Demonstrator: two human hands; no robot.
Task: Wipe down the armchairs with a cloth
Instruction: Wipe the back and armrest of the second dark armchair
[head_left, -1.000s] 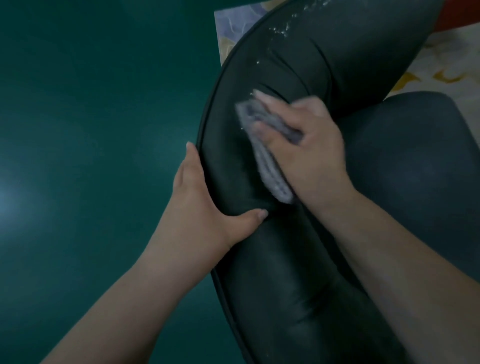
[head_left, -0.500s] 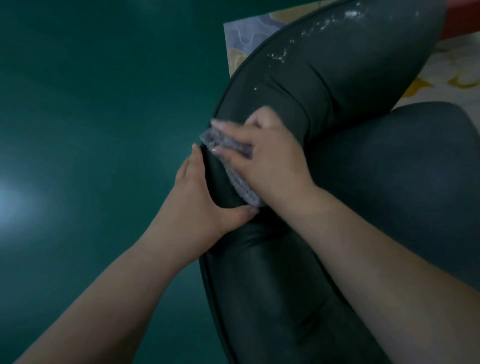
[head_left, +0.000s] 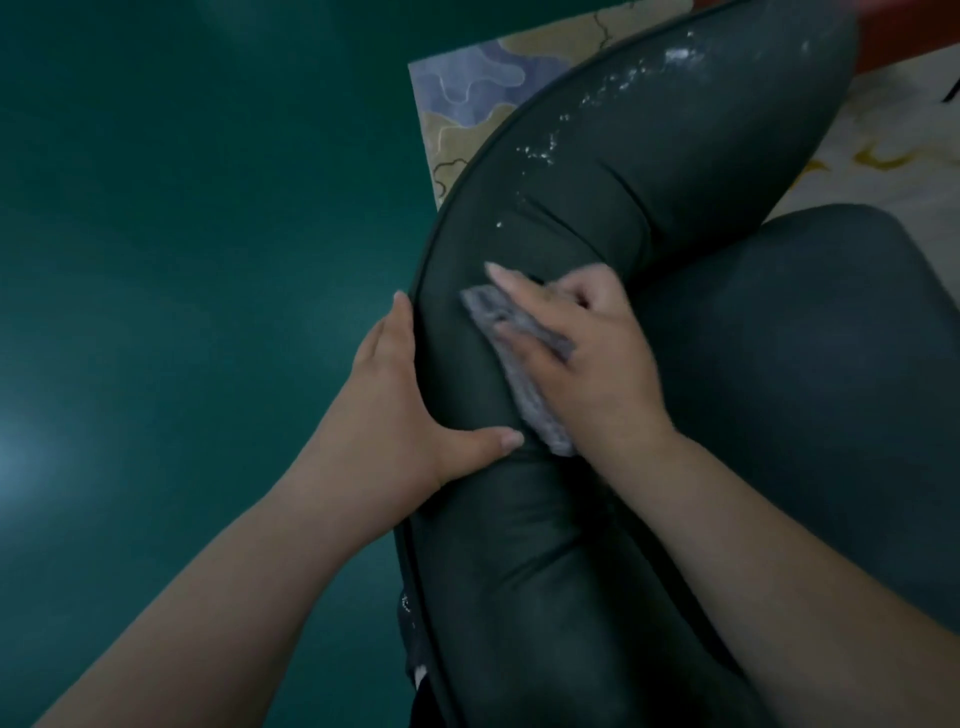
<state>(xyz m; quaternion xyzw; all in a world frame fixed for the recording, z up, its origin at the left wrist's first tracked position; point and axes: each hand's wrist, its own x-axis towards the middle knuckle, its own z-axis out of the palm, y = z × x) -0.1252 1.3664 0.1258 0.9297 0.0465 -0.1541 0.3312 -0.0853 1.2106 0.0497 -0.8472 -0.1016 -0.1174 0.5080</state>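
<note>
Armchair (head_left: 649, 171) stands on patterned rug (head_left: 467, 93) beside green floor (head_left: 182, 208).

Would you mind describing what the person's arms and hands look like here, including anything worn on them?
Both forearms are bare, with no sleeves in view. The left hand and right hand wear no gloves, and no rings, watch or bracelet are visible. The fingernails look fairly long and unpainted, though the dim light makes that hard to confirm.
</note>
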